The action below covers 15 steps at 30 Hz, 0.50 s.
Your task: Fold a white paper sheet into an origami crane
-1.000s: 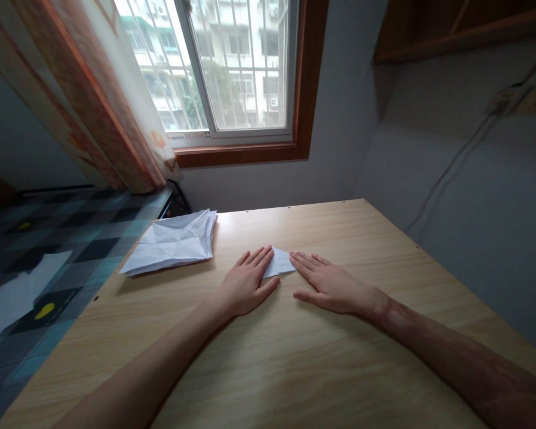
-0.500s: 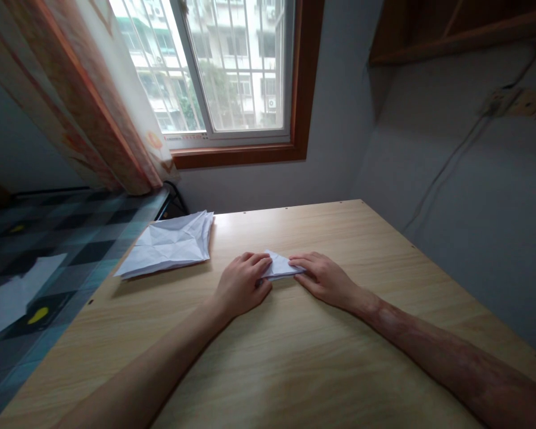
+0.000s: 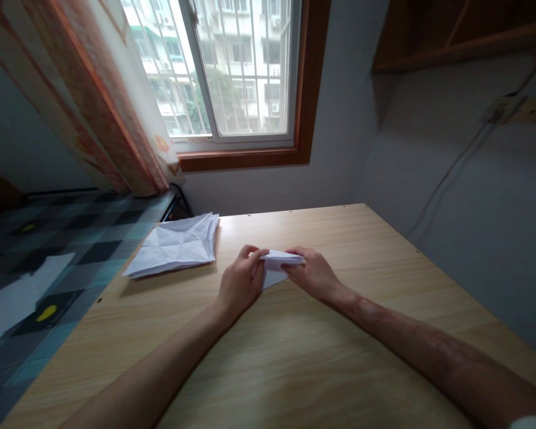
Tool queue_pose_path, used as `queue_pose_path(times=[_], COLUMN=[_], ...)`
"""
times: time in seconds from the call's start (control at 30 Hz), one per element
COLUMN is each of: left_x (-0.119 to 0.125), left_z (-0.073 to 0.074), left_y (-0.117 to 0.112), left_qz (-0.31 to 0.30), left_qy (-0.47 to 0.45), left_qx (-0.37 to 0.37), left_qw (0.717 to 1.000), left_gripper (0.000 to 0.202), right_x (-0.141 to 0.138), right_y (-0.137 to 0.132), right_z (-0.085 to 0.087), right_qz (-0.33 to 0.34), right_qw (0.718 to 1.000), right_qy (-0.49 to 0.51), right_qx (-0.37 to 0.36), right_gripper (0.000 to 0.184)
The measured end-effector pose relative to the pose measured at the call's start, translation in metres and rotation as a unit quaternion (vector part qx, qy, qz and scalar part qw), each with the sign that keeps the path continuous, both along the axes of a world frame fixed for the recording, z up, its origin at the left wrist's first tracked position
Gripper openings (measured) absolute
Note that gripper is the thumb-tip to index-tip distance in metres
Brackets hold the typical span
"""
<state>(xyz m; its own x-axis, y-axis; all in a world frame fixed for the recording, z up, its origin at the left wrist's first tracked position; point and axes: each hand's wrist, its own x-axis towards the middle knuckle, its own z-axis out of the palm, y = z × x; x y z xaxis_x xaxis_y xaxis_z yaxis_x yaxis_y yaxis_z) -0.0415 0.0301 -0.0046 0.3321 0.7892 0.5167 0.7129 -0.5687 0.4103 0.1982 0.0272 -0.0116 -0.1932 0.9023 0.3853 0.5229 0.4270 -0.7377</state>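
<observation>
A small folded sheet of white paper point(image 3: 274, 273) is held between my two hands over the middle of the wooden table point(image 3: 268, 357). One flap of it hangs down toward me, below a layered upper edge. My left hand point(image 3: 243, 277) grips its left end, thumb and fingers closed on it. At the other end my right hand point(image 3: 311, 273) pinches the layers between thumb and fingers. Some fingertips are hidden behind the paper.
A stack of creased white paper point(image 3: 174, 245) lies at the table's back left. Loose white sheets point(image 3: 22, 298) rest on a checked bedspread point(image 3: 93, 238) to the left. Behind the table are a window point(image 3: 245, 71) and a curtain point(image 3: 102, 107). A shelf point(image 3: 455, 53) hangs upper right.
The folded paper has tilted up, and a flap now shows hanging on its near side. Both hands have turned with it and keep their hold. The view has shifted slightly.
</observation>
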Motion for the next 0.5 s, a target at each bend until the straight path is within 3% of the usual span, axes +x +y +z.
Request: queue_pose_path(times=[0.13, 0.3, 0.5], left_x=[0.001, 0.002, -0.006], left_z=[0.006, 0.008, -0.003], left_y=[0.002, 0.006, 0.018], left_qz=[-0.047, -0.073, -0.115], left_qy=[-0.100, -0.177, -0.112], left_qx=[-0.038, -0.088, -0.105], left_qw=[0.993, 0.977, 0.981], left_gripper=[0.029, 0.023, 0.025], right_x=[-0.005, 0.010, 0.018], right_y=[0.002, 0.005, 0.008], right_z=[-0.007, -0.011, -0.013], right_qz=[0.019, 0.085, 0.118], right_qw=[0.999, 0.990, 0.969], right_qy=[-0.005, -0.066, -0.185], right_qx=[0.033, 0.092, 0.117], right_gripper=[0.023, 0.063, 0.054])
